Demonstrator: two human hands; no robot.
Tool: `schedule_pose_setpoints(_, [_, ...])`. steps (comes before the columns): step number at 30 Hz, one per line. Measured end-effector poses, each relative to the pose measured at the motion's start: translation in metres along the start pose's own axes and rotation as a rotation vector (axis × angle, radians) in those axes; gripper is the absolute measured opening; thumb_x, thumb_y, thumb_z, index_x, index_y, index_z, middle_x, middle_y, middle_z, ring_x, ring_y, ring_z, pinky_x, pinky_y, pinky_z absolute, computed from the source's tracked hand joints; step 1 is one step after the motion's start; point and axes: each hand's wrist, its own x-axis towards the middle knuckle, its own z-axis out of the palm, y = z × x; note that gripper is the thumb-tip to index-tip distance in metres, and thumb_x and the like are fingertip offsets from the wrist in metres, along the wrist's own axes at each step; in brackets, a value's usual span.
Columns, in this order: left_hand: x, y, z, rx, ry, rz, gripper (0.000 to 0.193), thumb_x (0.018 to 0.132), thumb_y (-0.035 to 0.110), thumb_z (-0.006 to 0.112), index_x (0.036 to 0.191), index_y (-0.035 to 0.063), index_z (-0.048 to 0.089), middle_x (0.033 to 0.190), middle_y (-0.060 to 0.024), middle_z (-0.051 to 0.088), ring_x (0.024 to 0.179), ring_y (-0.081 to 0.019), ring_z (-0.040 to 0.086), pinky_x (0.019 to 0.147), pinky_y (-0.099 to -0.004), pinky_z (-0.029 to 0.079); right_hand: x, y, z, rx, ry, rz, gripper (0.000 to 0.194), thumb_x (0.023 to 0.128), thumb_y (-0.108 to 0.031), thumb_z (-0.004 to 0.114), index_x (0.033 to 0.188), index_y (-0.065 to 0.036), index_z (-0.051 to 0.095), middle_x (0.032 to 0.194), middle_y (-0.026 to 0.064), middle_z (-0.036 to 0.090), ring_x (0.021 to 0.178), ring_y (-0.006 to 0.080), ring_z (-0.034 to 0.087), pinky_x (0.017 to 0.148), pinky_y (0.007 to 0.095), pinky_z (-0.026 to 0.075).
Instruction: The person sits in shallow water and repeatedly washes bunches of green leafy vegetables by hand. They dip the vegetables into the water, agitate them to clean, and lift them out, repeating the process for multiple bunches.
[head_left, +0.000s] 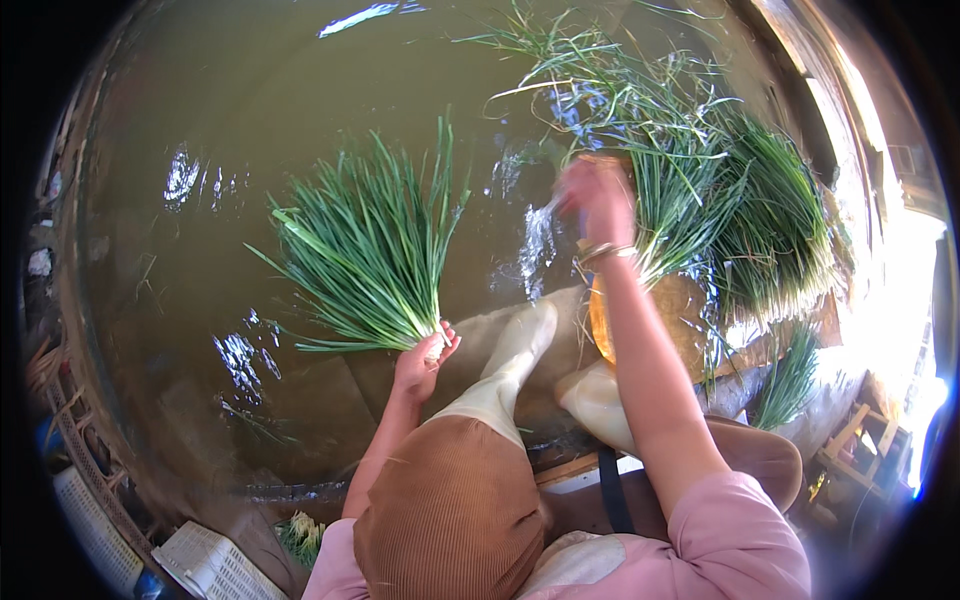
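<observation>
My left hand (421, 366) grips a bunch of slender green onions (375, 240) by its pale lower ends. The leaves fan out away from me over the murky water (225, 97). Motion blurs my right hand (598, 191), which wears a bracelet at the wrist and is just left of another bunch of green onions (675, 195); its fingers are too unclear to read. Loose, tangled leaves (615, 82) spread beyond that hand. To its right, a thick pile of green onions (772, 217) lies with its pale ends towards me.
An orange container (602, 319) shows beneath my right forearm. My legs, in pale rubber boots (517, 337), reach down into the water. A small bunch of greens (787, 379) lies on the right ledge. At lower left are a plastic crate (82, 435) and folded printed paper (214, 562).
</observation>
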Motion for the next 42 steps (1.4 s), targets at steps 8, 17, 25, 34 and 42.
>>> schedule_pose_setpoints(8, [0.007,-0.006,0.031,-0.295,-0.289,-0.107,0.047,0.088,0.012,0.056,0.132,0.0036,0.042,0.134,-0.0134,0.047,0.114,-0.0249,0.051,0.105,-0.0442,0.037,-0.031,0.009,-0.027,0.189,0.065,0.132,0.025,0.092,-0.029,0.051,0.093,-0.007,0.063,0.082,0.0055,0.064,0.073,0.0146,0.063,0.067,0.0284,0.050])
schedule_pose_setpoints(17, [0.025,-0.043,-0.020,0.112,-0.264,0.014,0.040,0.094,0.015,0.050,0.130,-0.0008,0.042,0.125,-0.0135,0.050,0.109,-0.0251,0.053,0.092,-0.0391,0.046,-0.149,0.035,0.163,-0.768,-0.658,0.330,0.094,0.084,-0.064,0.049,0.143,0.003,0.020,0.130,0.0269,0.049,0.115,0.0375,0.054,0.097,0.0455,0.041])
schedule_pose_setpoints(25, [0.051,-0.040,-0.048,-0.065,0.110,0.034,0.026,0.090,0.014,0.057,0.109,-0.0044,0.057,0.103,-0.0112,0.064,0.101,-0.0225,0.060,0.090,-0.0360,0.047,-0.116,0.045,0.164,-0.686,-0.954,0.096,0.072,0.089,-0.053,0.047,0.128,0.007,0.042,0.113,0.0263,0.059,0.107,0.0372,0.057,0.094,0.0398,0.044])
schedule_pose_setpoints(34, [0.031,-0.025,0.018,-0.368,-0.188,-0.009,0.034,0.091,0.017,0.056,0.122,0.0041,0.052,0.115,-0.0087,0.060,0.114,-0.0216,0.054,0.099,-0.0414,0.042,-0.123,0.089,0.094,0.697,0.180,0.624,0.060,0.097,-0.048,0.038,0.132,0.000,0.043,0.140,0.0165,0.041,0.133,0.0259,0.035,0.110,0.0381,0.026])
schedule_pose_setpoints(42, [0.063,-0.018,0.033,-0.256,-0.061,0.015,0.021,0.087,0.018,0.064,0.102,0.0038,0.061,0.096,-0.0069,0.066,0.096,-0.0185,0.062,0.088,-0.0337,0.048,-0.118,0.076,0.141,0.413,-0.043,0.681,0.052,0.097,-0.047,0.041,0.130,-0.008,0.049,0.126,0.0078,0.057,0.118,0.0191,0.050,0.097,0.0325,0.036])
